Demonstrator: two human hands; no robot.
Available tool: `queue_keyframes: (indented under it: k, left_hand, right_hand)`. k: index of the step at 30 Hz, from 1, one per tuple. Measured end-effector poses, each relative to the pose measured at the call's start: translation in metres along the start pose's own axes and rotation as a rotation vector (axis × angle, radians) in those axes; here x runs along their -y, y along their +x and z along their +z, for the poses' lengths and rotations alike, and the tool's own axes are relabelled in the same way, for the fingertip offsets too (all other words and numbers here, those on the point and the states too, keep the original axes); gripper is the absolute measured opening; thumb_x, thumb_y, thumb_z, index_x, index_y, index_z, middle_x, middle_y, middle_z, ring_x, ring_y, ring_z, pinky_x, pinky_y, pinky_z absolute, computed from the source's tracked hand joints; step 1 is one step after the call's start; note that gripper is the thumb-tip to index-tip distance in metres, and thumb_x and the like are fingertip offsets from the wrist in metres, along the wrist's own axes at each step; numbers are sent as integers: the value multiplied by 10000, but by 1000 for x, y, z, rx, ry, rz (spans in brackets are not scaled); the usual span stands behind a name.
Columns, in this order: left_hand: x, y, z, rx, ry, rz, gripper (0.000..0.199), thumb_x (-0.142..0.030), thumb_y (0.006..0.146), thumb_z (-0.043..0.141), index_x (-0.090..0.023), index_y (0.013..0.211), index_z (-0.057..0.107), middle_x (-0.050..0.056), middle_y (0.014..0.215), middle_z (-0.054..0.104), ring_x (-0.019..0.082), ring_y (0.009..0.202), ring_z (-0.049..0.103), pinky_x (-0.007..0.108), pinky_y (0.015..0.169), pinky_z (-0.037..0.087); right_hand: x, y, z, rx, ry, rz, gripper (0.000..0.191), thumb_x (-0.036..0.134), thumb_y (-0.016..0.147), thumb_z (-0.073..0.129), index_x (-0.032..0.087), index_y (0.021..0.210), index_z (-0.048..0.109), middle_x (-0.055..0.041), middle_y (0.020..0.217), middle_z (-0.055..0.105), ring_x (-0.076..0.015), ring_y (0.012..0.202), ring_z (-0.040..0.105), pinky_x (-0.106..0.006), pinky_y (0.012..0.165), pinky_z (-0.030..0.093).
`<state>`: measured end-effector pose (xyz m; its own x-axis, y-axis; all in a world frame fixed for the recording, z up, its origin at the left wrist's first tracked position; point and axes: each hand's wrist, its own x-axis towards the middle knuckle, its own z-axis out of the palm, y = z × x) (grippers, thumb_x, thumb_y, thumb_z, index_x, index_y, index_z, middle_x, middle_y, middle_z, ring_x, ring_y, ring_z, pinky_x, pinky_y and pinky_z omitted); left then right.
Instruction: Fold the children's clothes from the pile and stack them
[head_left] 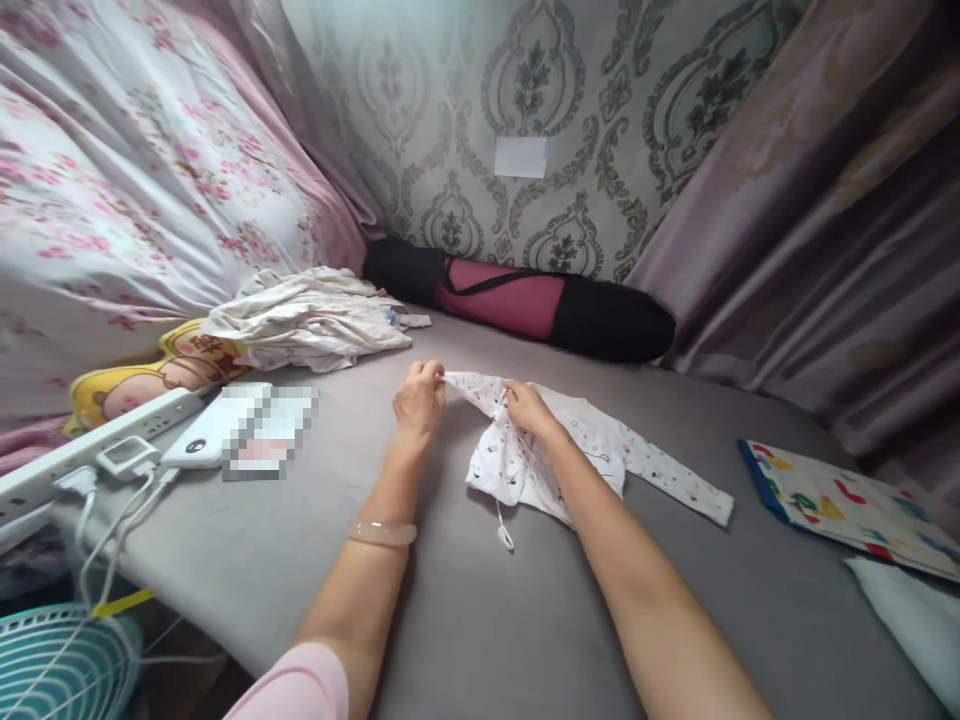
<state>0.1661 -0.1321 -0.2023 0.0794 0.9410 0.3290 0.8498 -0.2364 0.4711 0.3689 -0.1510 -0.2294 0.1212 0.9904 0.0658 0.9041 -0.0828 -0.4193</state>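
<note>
A small white baby top (600, 450) with a scattered print lies on the grey sheet in front of me. My left hand (418, 400) pinches the end of its left sleeve, which is stretched out to the side. Near that sleeve's shoulder, my right hand (525, 408) is closed on bunched cloth. The other sleeve (679, 482) lies spread toward the right. From the lower edge hangs a thin white tie (505, 535) with a loop at its end. My right forearm hides part of the top's body.
Crumpled light clothes (300, 315) lie at the back left, beside a yellow cartoon cushion (169, 370). A power strip (150, 425) with cables and a white power bank (214, 425) sit at left. A black-and-pink long bag (502, 300) lies along the wall. A patterned folded cloth (847, 500) is at right.
</note>
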Motion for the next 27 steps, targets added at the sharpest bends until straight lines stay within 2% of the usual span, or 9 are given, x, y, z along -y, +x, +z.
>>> queue_keyframes:
  k: [2,4,6,8,11,14,17,21,27]
  left_hand:
    - [2,3,2,-56,-32,12,319,-186,905,399,-265,1118,623,43,1322,543,187,998,629,265,802,477]
    - [11,5,7,-26,-30,12,348,-117,863,413,-224,1102,643,54,1449,433,196,1149,570,260,907,457]
    - [24,7,12,40,22,-24,326,-67,799,450,-156,1002,690,98,1483,389,236,1286,462,281,1017,401]
    - [35,8,15,83,83,-97,300,-61,782,457,-109,931,713,163,1414,458,280,1317,420,326,1067,361]
    - [42,12,15,82,109,-237,358,-115,849,406,-89,1093,667,207,1227,583,300,1218,504,379,1018,400]
    - [40,21,16,140,95,-341,399,-283,915,395,-85,1204,585,215,1194,603,315,1171,536,397,965,428]
    - [38,35,20,246,112,-401,436,-432,910,428,-106,1141,601,216,1222,601,334,1204,516,404,946,430]
    - [41,50,27,290,115,-417,386,-440,886,479,-128,1060,624,207,1184,633,333,1167,557,402,914,444]
    - [50,62,34,318,85,-374,252,-393,836,570,-175,944,638,166,1097,674,311,1112,599,373,879,464]
  right_hand:
    - [3,3,12,-1,-19,11,388,141,937,365,100,1258,579,-143,1303,581,-205,1238,496,-294,1047,343]
    - [3,2,22,2,-39,18,409,160,938,378,51,1302,531,-189,1378,503,-236,1306,420,-324,1088,292]
    - [1,-1,28,7,-67,20,455,178,944,370,14,1358,463,-219,1455,401,-268,1369,326,-358,1121,233]
    - [1,-3,30,16,-111,18,478,188,950,349,11,1388,423,-216,1489,349,-276,1392,280,-365,1132,205]
    - [2,-1,25,24,-158,16,454,182,946,331,44,1356,471,-189,1450,418,-252,1355,344,-328,1110,241]
    - [5,3,21,5,-152,16,435,175,956,275,69,1289,533,-170,1361,513,-237,1299,409,-320,1093,258]
    - [8,6,26,-7,-146,48,482,267,984,245,56,1360,462,-172,1438,438,-253,1355,336,-360,1122,206]
    - [11,4,37,30,-144,111,578,366,997,209,71,1491,264,-148,1561,240,-253,1441,164,-398,1156,91]
    - [13,-1,38,7,-180,101,551,385,990,227,196,1506,272,-124,1565,240,-247,1445,157,-403,1151,70]
